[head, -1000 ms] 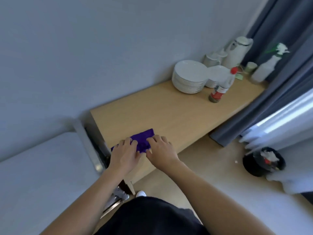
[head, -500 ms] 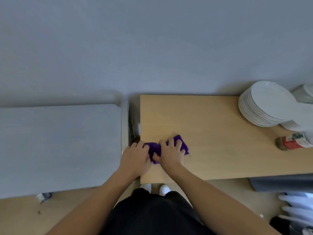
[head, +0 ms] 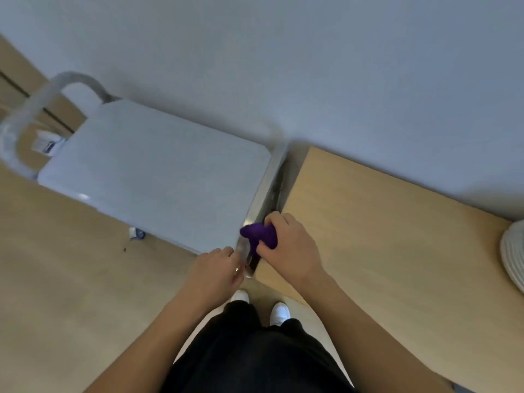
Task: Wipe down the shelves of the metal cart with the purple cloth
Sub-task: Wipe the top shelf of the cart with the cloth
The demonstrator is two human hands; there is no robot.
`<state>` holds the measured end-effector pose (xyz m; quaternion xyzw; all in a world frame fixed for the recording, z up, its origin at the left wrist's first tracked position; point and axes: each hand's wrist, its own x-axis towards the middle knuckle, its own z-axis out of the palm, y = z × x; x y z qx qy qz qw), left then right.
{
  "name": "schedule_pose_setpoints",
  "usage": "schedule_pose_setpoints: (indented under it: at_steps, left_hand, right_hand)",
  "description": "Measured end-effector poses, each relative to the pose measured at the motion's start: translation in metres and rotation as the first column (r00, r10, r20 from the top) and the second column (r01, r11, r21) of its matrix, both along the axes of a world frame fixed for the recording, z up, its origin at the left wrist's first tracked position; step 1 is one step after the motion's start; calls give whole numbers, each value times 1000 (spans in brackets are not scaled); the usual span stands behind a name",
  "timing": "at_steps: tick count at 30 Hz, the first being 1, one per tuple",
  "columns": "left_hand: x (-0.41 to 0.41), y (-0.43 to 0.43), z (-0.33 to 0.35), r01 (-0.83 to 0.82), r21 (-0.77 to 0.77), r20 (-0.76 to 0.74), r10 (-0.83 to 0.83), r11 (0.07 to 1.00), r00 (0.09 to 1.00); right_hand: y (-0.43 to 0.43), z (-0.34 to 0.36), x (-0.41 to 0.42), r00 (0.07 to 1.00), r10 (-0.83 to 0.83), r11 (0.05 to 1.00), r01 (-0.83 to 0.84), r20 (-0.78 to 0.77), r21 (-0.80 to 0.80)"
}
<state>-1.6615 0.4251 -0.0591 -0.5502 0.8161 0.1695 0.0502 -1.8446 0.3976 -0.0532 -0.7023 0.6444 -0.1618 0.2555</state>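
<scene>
The metal cart (head: 158,171) stands against the wall at the left, its flat grey top shelf facing me and a curved handle (head: 42,92) at its far left end. A bunched purple cloth (head: 259,235) is lifted off the wooden table, held over the gap between cart and table. My right hand (head: 289,248) is shut on the cloth. My left hand (head: 215,272) sits at the cart's near right corner, fingers curled by the metal edge rail (head: 263,191); whether it grips the rail is unclear.
A light wooden table (head: 397,251) runs along the wall to the right of the cart. A stack of white plates (head: 513,256) shows at the right edge. Wooden floor lies on the left, and my feet (head: 279,313) stand below the gap.
The view has swung left toward the cart. My right hand has picked the cloth up off the table and carried it left to the cart's edge. My left hand let go of it.
</scene>
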Motion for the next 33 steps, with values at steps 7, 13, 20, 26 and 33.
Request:
schedule_pose_setpoints:
  at_steps: [7, 13, 20, 26, 33]
  left_hand:
    - [89, 28, 2, -278, -64, 32, 280, 958, 959]
    - [205, 27, 0, -398, -98, 19, 401, 912, 916]
    - [341, 16, 1, -417, -105, 46, 423, 903, 905]
    - [406, -13, -4, -412, -94, 23, 416, 906, 909]
    - [447, -104, -24, -359, -49, 24, 361, 932, 932]
  right_hand:
    - [-11, 5, 105, 937, 342, 938, -345, 68, 34]
    - [-29, 11, 233, 905, 423, 903, -426, 54, 59]
    - [-43, 10, 368, 911, 412, 909, -412, 16, 53]
    - [-71, 3, 427, 928, 371, 927, -370, -7, 67]
    - [-152, -18, 456, 953, 301, 951, -297, -41, 83]
